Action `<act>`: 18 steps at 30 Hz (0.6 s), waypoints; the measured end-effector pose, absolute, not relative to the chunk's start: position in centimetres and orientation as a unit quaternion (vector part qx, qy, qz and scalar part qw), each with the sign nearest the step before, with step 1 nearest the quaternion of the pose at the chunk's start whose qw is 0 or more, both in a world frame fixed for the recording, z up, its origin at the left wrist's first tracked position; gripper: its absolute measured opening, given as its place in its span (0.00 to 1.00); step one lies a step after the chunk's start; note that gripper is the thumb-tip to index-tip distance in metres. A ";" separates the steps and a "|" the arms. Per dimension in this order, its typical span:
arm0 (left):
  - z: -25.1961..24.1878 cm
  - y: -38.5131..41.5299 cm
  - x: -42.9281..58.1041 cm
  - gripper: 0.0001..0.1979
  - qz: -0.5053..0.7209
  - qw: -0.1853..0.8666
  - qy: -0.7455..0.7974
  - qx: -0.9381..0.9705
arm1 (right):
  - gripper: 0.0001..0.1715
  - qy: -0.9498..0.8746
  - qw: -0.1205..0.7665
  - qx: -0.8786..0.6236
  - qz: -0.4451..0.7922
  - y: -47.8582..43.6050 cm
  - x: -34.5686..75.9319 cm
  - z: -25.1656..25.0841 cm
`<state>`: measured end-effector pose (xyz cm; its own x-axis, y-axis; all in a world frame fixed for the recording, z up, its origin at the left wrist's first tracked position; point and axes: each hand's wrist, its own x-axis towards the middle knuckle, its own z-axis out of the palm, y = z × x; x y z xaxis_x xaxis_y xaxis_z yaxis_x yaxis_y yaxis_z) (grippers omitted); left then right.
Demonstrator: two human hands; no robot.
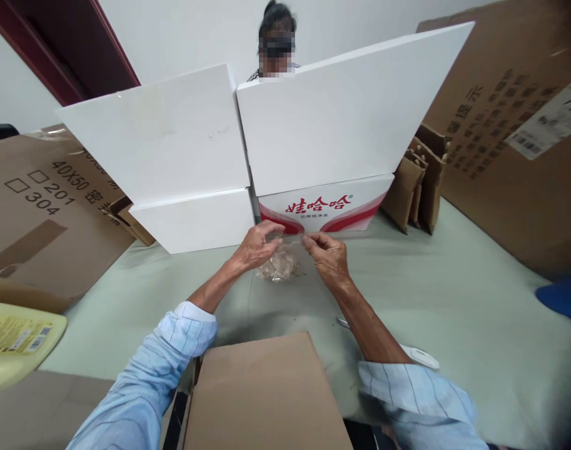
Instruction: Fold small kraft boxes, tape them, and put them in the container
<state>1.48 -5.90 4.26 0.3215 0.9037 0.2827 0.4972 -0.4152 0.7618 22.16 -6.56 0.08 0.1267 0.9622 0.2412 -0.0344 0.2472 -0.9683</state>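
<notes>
Both my hands are over the table, close to the printed white carton. My left hand (259, 245) has its fingers and thumb curved apart, beside a crumpled clump of clear film or tape (279, 265) on the tabletop. Across from it, my right hand (329, 255) pinches with thumb and forefinger closed. A faint see-through strip seems to run between the two hands, too thin to make out for certain. Under my right forearm lies a white object (422, 357), partly hidden, with a narrow metallic piece (343, 322) showing on the other side.
White panels (163, 137) and a white carton with red lettering (325, 206) stand as a wall ahead; a person is behind it. Large brown cartons flank the table (458, 300). Folded cardboard (419, 181) leans right. A brown box (261, 397) is nearest me; a yellow jug (20, 340) sits left.
</notes>
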 end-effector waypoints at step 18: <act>0.3 -10.5 -1.7 0.31 0.258 0.165 0.432 0.848 | 0.24 -0.532 0.555 -0.451 0.454 -10.9 23.0 -2.0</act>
